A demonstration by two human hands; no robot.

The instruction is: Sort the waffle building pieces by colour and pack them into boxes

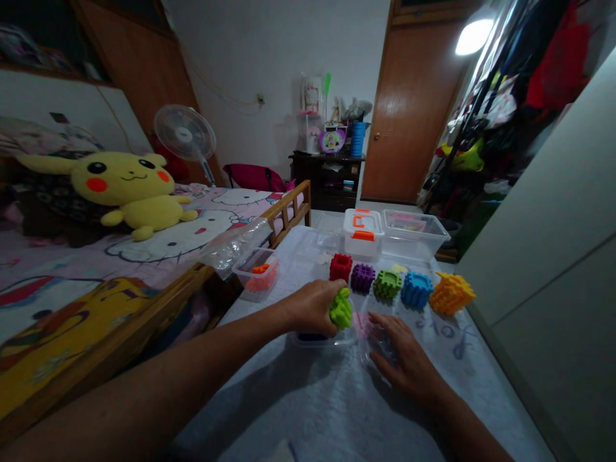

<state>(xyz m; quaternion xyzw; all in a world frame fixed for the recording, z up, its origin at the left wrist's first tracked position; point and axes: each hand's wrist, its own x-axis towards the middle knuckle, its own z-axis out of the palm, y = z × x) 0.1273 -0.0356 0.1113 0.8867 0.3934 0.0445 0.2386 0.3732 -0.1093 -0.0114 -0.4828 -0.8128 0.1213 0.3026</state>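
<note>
My left hand (315, 308) is closed around some lime-green plastic pieces (341, 310) with bumpy edges. It hangs over a clear plastic box (323, 344), and something dark shows inside. My right hand (407, 359) has its fingers apart and rests at a clear plastic container or lid (366, 353) with a pink part at its left side. Behind the hands stands a row of interlocking plastic blocks: red (341, 267), purple (362, 278), green (387, 285), blue (417, 290) and yellow (452, 295).
At the table's left edge sits a clear box (262, 289) with orange pieces. A white-lidded box (362, 234) with orange latches and a larger clear tub (416, 236) stand at the far end. A wooden bed rail (289, 215) borders the left; a pale cabinet (553, 256) the right.
</note>
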